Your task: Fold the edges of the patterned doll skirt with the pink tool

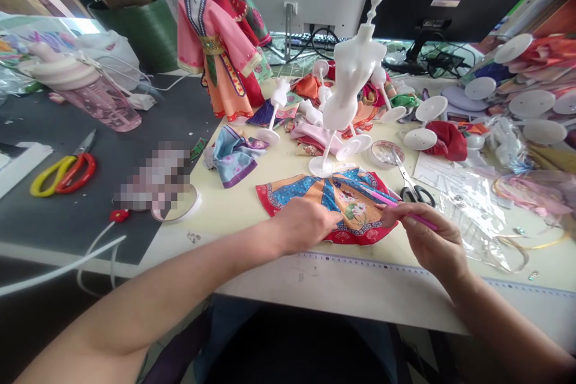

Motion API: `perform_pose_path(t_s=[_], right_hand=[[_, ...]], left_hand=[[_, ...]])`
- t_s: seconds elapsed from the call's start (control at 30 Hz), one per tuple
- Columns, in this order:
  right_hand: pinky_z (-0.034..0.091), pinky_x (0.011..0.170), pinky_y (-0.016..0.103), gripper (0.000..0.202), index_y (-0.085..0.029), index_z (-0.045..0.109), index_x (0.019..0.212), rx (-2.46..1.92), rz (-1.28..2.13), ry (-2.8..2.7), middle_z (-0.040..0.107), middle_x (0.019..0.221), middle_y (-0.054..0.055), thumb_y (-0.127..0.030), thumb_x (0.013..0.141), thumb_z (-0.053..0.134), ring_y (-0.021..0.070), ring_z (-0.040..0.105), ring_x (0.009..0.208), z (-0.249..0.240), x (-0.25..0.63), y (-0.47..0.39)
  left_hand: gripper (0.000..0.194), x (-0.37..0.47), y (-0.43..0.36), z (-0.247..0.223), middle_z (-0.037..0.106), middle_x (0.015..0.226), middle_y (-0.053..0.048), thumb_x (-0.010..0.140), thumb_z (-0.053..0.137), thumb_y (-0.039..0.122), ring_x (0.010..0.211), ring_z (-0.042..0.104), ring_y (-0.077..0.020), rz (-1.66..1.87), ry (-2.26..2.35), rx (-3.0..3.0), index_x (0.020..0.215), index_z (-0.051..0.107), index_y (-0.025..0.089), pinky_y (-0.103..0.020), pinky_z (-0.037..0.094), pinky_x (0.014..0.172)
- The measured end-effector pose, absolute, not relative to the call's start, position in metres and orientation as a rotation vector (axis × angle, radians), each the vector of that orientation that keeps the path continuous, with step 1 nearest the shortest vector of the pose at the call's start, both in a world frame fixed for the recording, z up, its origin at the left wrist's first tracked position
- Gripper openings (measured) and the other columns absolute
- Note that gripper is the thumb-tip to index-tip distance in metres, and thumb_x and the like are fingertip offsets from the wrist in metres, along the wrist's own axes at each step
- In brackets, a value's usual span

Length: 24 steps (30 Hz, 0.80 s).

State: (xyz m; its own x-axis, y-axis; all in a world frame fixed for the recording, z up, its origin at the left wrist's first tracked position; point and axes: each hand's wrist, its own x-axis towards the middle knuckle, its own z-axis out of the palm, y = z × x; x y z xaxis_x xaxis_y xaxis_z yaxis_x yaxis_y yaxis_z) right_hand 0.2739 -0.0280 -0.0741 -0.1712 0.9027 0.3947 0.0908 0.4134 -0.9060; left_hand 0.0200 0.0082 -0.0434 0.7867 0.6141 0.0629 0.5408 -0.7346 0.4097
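Note:
A small patterned doll skirt (360, 207), orange and blue with a red border, lies spread on the cream table mat. My left hand (308, 225) rests over its left half, fingers bent and pressed together at the cloth; whatever they pinch is hidden. In my right hand (432, 237) is a slim pink tool (411, 213), its tip pointing left over the skirt. Just behind the skirt's waist stands a white doll mannequin (353, 72) on a round base. A light blue and purple doll garment (236, 156) lies to the left of the skirt.
Black-handled scissors (416, 192) and a tape roll (387, 154) lie right of the skirt, near clear plastic bags (472, 216). Dressed mannequins (216, 54) stand at the back left. Red and yellow scissors (65, 174), a pink bottle (96, 90) and another tape roll (191, 207) are leftward.

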Motion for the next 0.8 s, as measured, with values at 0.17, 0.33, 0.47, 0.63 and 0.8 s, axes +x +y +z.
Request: perform_pose_path(t_s=[0.17,0.33,0.47,0.63,0.8], right_hand=[[0.051,0.071,0.035,0.019,-0.022,0.067,0.099,-0.936,0.922,-1.516,0.067,0.078,0.003,-0.018,0.087,0.052,0.0183,0.062,0.075,-0.073,0.270,-0.034],[0.047,0.073,0.038,0.021,-0.020,0.066,0.101,-0.905,0.931,-1.513,0.066,0.081,0.005,-0.016,0.088,0.050,0.0211,0.061,0.081,-0.071,0.264,-0.038],[0.047,0.071,0.039,0.021,-0.020,0.066,0.101,-0.897,0.886,-1.500,0.066,0.080,0.005,-0.014,0.088,0.051,0.0219,0.061,0.082,-0.071,0.261,-0.040],[0.047,0.072,0.040,0.022,-0.022,0.065,0.103,-0.903,0.824,-1.515,0.065,0.076,0.003,-0.016,0.089,0.050,0.0200,0.061,0.075,-0.072,0.260,-0.043],[0.045,0.088,0.048,0.026,-0.024,0.064,0.109,-0.894,0.825,-1.616,0.064,0.074,0.002,-0.018,0.091,0.047,0.0184,0.061,0.073,-0.072,0.259,-0.044]], left_hand=[[0.021,0.061,0.037,-0.043,0.066,0.071,-0.009,0.086,0.048,0.018,0.065,0.061,-0.0212,-0.009,0.834,2.795,0.090,0.068,0.016,-0.028,0.035,0.052],[0.023,0.077,0.050,-0.048,0.067,0.076,-0.011,0.088,0.045,0.022,0.068,0.063,-0.0225,0.036,0.961,2.826,0.090,0.067,0.014,-0.028,0.038,0.051],[0.027,0.085,0.055,-0.055,0.068,0.073,-0.012,0.092,0.040,0.023,0.067,0.064,-0.0231,0.126,1.110,2.796,0.094,0.064,0.012,-0.028,0.037,0.051],[0.028,0.064,0.051,-0.055,0.068,0.072,-0.008,0.092,0.044,0.033,0.063,0.063,-0.0193,0.309,1.209,2.735,0.104,0.062,0.015,-0.025,0.036,0.049],[0.019,0.007,0.034,-0.056,0.067,0.065,-0.001,0.086,0.053,0.028,0.053,0.056,-0.0117,0.719,1.226,2.562,0.086,0.069,0.018,-0.023,0.036,0.049]])
